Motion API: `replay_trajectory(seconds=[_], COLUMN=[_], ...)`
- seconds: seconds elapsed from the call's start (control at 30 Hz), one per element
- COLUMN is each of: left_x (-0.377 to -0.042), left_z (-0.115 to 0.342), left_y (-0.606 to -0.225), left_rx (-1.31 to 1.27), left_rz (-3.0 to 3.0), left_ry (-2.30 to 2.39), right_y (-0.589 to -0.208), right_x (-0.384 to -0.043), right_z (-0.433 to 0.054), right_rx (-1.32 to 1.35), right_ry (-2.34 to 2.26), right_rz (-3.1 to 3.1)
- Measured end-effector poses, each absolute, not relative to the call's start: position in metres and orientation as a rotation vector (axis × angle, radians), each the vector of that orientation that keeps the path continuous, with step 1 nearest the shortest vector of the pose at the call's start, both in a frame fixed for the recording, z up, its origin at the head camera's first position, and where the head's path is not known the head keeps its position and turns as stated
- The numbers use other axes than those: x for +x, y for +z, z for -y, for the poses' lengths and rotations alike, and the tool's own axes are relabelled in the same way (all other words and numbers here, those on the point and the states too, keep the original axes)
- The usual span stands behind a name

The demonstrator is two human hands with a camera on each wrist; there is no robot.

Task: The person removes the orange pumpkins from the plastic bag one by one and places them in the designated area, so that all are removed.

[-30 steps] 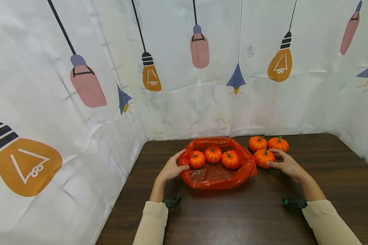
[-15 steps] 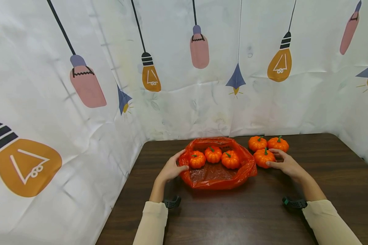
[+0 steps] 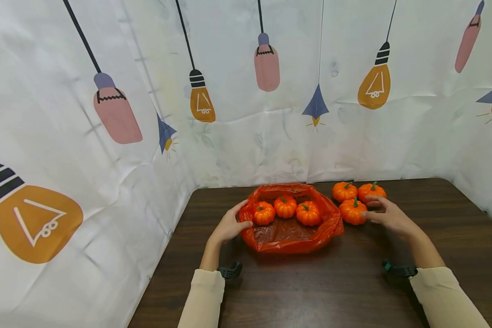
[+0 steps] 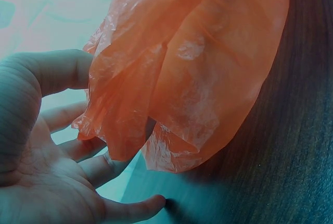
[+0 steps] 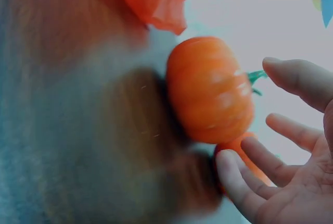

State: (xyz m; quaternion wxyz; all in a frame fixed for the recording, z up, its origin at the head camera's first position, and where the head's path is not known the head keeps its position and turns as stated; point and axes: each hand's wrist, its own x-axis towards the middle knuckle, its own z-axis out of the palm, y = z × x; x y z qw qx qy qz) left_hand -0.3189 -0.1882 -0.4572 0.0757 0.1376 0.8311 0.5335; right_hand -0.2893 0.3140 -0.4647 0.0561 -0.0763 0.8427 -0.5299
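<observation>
An orange-red plastic bag (image 3: 289, 246) lies with its mouth spread, and inside it sit small toy pumpkins (image 3: 285, 207) with green stems. My left hand (image 3: 228, 226) holds the bag's left rim; in the left wrist view the thumb (image 4: 62, 70) hooks over the edge, its tip hidden by the plastic. Right of the bag stands a cluster of pumpkins, the front one (image 3: 351, 212) nearest to my right hand (image 3: 389, 218). That hand's fingers are spread, holding nothing. In the right wrist view they stand beside the front pumpkin (image 5: 208, 91), with a gap between thumb and stem.
Two more pumpkins, one at the back left (image 3: 343, 192) and one at the back right (image 3: 371, 190), stand close behind the front one. Everything rests on a dark wooden table (image 3: 303, 291). A white cloth (image 3: 246, 150) printed with lamps hangs behind and at the sides.
My right hand has drawn slightly back and to the right, away from the front pumpkin. The left hand, bag and pumpkins stay where they were.
</observation>
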Motion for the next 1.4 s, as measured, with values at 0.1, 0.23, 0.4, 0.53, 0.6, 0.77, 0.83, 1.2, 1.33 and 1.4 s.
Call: replay_trajectory(seconds=[0.1, 0.23, 0.4, 0.53, 0.6, 0.77, 0.83, 1.2, 1.33, 1.4], left_x=[-0.318, -0.318, -0.319, -0.319, -0.319, -0.318, -0.318, -0.317, -0.317, -0.318], left_z=[0.188, 0.188, 0.188, 0.188, 0.188, 0.187, 0.187, 0.188, 0.188, 0.187], left_y=[-0.457, -0.457, -0.458, -0.458, -0.458, -0.457, -0.457, -0.456, -0.455, -0.455], left_rx=[0.408, 0.406, 0.407, 0.411, 0.411, 0.414, 0.414, 0.404, 0.412, 0.413], left_rz=[-2.492, -2.494, -2.49, -2.489, -2.491, -2.485, -2.483, -2.499, -2.499, -2.5], left_ry=[1.605, 1.604, 1.605, 1.609, 1.608, 1.614, 1.616, 1.599, 1.587, 1.584], right_y=[-0.454, -0.441, -0.424, -0.413, -0.409, -0.404, -0.404, -0.416, -0.421, -0.423], right_x=[-0.286, -0.282, -0.278, -0.271, -0.268, -0.264, -0.264, -0.264, -0.265, -0.265], right_z=[-0.311, -0.304, -0.29, -0.274, -0.266, -0.248, -0.242, -0.206, -0.194, -0.188], right_rx=[-0.223, -0.225, -0.297, -0.364, -0.396, -0.497, -0.535, -0.613, -0.625, -0.617], right_ry=[-1.562, -1.517, -1.519, -1.538, -1.552, -1.528, -1.511, -1.57, -1.601, -1.61], right_rz=[-2.606, -2.666, -2.71, -2.722, -2.721, -2.741, -2.749, -2.668, -2.618, -2.607])
